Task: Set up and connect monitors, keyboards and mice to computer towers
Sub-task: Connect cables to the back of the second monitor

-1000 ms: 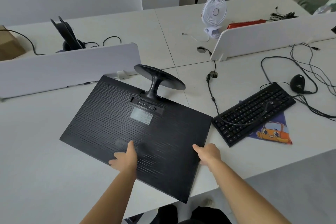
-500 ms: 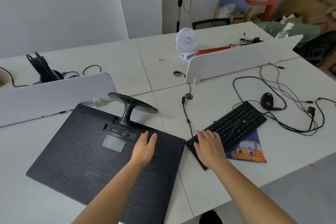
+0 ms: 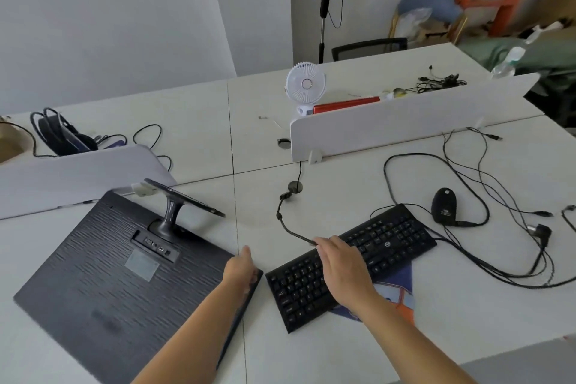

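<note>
Head view: a black flat monitor with a ribbed plastic back [image 3: 103,271] is laid face down on the left part of the white desk [image 3: 405,337], with its round black stand [image 3: 184,198] raised and tilted above the rear edge. The left hand [image 3: 240,271] is rested on the monitor's near right corner, with the fingers stretched forward and nothing clasped. Just beside that corner, a black keyboard [image 3: 386,237] is set at an angle, and one end of it is placed over a blue mouse pad printed with a cartoon car [image 3: 402,288]. The right hand [image 3: 343,265] is held over the middle of the keyboard, with the fingers reaching toward its far edge. A thin black cable [image 3: 285,223] is run from a round desk opening [image 3: 295,187] down to those fingertips; whether it is pinched or only touched cannot be told. A black computer mouse [image 3: 444,207] is placed beyond the keyboard's right end, near it but apart, and it is ringed by a loose tangle of black leads [image 3: 495,196]. Two low white divider panels [image 3: 405,125] are stood along the middle of the desk. A small white desk fan [image 3: 306,86] and a flat red object [image 3: 346,103] are seen behind the right panel.
</note>
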Tool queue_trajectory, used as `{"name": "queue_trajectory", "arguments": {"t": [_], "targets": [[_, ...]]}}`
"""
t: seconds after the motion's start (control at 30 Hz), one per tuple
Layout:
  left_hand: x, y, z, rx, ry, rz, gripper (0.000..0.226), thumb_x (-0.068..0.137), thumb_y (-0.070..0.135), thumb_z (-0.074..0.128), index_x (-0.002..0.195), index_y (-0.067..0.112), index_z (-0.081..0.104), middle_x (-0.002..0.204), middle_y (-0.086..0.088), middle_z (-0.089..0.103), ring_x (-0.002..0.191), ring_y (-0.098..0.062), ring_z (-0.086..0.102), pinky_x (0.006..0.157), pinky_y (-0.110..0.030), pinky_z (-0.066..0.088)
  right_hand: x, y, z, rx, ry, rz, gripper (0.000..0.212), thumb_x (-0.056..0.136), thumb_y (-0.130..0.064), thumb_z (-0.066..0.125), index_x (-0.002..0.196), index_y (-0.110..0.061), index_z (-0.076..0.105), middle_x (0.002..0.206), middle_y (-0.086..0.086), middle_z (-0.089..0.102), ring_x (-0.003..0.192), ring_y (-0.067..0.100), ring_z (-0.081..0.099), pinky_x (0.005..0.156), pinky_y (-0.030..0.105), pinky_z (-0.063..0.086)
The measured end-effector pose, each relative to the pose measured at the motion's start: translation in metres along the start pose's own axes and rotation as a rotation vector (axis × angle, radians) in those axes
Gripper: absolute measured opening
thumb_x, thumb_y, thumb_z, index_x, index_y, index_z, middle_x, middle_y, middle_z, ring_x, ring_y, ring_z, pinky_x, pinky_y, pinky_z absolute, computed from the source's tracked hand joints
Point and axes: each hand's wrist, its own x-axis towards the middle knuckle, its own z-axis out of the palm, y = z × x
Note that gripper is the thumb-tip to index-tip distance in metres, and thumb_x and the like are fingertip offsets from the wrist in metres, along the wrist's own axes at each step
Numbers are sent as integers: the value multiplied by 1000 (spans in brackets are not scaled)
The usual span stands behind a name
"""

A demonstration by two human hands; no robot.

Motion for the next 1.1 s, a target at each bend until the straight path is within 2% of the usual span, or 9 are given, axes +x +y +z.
{"name": "queue_trajectory", "arguments": {"t": [0.07, 0.13, 0.2, 0.27, 0.37, 0.53, 0.7, 0.9, 1.1], "targets": [[-4, 12, 18, -350, -170, -109, 61, 106, 49, 29, 136, -2, 45, 113, -19, 64, 86, -29, 61, 72, -38, 45, 0, 6, -10, 42, 17, -70, 37, 107, -30, 30, 130, -24, 58, 105, -6, 59, 86, 18, 56, 85, 32, 45], [-10, 29, 36, -613, -314, -140, 72, 105, 54, 24, 149, -3, 28, 133, -22, 57, 116, -33, 59, 93, -45, 46, -4, 13, -22, 38, 17, -154, 39, 105, -32, 30, 127, -23, 61, 102, -8, 60, 85, 15, 56, 82, 29, 46], [-11, 45, 47, -851, -341, -135, 71, 105, 54, 25, 147, -2, 29, 120, -21, 65, 114, -31, 61, 95, -47, 46, -10, 20, -29, 14, 19, -216, 36, 104, -31, 33, 122, -23, 64, 100, -8, 61, 84, 12, 55, 79, 27, 45], [-8, 63, 51, -978, -282, -102, 62, 104, 52, 34, 140, 1, 38, 93, -13, 72, 90, -26, 69, 80, -43, 51, -14, 32, -32, -35, -22, -225, 31, 104, -27, 37, 123, -24, 62, 101, -8, 61, 87, 12, 56, 81, 28, 45], [-14, 84, 45, -861, -168, 19, 37, 101, 47, 49, 114, 12, 48, 72, -4, 64, 68, -20, 65, 68, -36, 50, -11, 49, -28, -171, -63, -223, 28, 102, -20, 42, 124, -27, 58, 99, -8, 61, 89, 15, 59, 79, 31, 46], [-29, 94, 18, -784, -105, 242, 28, 99, 40, 59, 118, 20, 56, 80, -4, 75, 84, -21, 72, 81, -39, 54, 11, 41, -23, -250, -177, -176, 37, 100, -11, 37, 131, -28, 47, 112, -4, 58, 101, 19, 56, 87, 34, 42], [-53, 104, -5, -706, -69, 393, 29, 98, 39, 61, 123, 25, 58, 94, -3, 77, 95, -18, 73, 89, -38, 52, 27, 24, -17, -256, -219, -184, 38, 98, -8, 38, 129, -29, 41, 109, -4, 53, 97, 18, 53, 82, 31, 40], [-87, 127, -44, -578, 86, 556, 21, 97, 36, 61, 101, 17, 67, 99, 2, 77, 101, -13, 70, 96, -42, 50, 32, 10, -4, -351, -308, -205, 45, 94, -3, 45, 133, -26, 39, 115, -1, 54, 100, 20, 54, 81, 32, 40], [-122, 122, -71, -271, 166, 791, 13, 97, 26, 63, 98, 15, 71, 90, 7, 78, 92, 0, 70, 79, -18, 48, 29, -6, 10, -313, -296, -116, 44, 95, -2, 45, 132, -25, 39, 116, 0, 56, 99, 18, 56, 75, 28, 42]]}}
